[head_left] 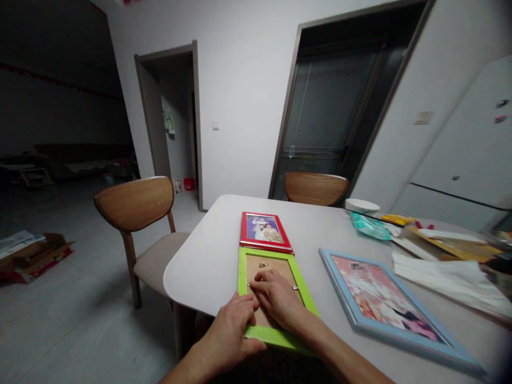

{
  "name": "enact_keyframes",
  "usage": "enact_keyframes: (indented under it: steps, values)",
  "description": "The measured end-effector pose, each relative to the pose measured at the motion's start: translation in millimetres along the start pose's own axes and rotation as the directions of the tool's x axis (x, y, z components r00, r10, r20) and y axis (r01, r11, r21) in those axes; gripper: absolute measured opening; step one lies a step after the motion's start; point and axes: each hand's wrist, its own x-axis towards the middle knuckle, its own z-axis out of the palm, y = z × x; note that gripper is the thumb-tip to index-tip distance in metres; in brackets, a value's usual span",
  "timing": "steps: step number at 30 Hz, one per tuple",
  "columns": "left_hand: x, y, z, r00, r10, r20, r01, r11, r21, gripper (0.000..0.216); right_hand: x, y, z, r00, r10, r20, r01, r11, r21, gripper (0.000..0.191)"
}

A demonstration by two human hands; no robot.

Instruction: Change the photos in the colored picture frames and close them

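Observation:
A lime-green photo frame (245, 269) lies face down near the table's front edge, its brown backing board (276, 265) upward. My left hand (236, 328) grips the frame's near left corner, thumb by the bottom edge and fingers over the left side. Over the board, my right hand (278, 298) has its fingers bent together, the tips at a small metal clip (249, 285) on the left inner edge. Another metal clip (295, 288) shows on the right edge, and a metal fitting (263, 265) near the top. A red photo frame (288, 248) with a picture touches the green one's far end.
On the right lies a light-blue photo frame (400, 328), picture up. Beyond it are white sheets (444, 274), a teal plastic packet (370, 226), a white bowl (362, 207) and yellow packaging. Wooden chairs stand at the left (136, 205) and the far side (316, 188).

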Motion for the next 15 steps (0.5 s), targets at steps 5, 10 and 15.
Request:
enact_keyframes:
  steps: [5, 10, 15]
  values:
    - [-1.6, 1.1, -0.9, 1.000, -0.004, -0.013, 0.003, 1.000, -0.028, 0.032, -5.5, -4.7, -2.0, 0.999, -0.038, 0.027, 0.038, 0.999, 0.007, 0.023]
    - [-2.1, 0.2, -2.1, 1.000, -0.009, 0.002, 0.009, 0.999, -0.032, 0.030, -1.3, 7.3, -0.4, 1.000, 0.005, -0.013, -0.004, 0.998, 0.063, 0.025]
    - [-1.9, -2.4, -2.2, 1.000, 0.006, -0.001, -0.006, 0.999, -0.041, 0.033, 22.8, 40.0, 0.4, 0.961, 0.251, -0.114, -0.249, 0.968, 0.031, 0.024]
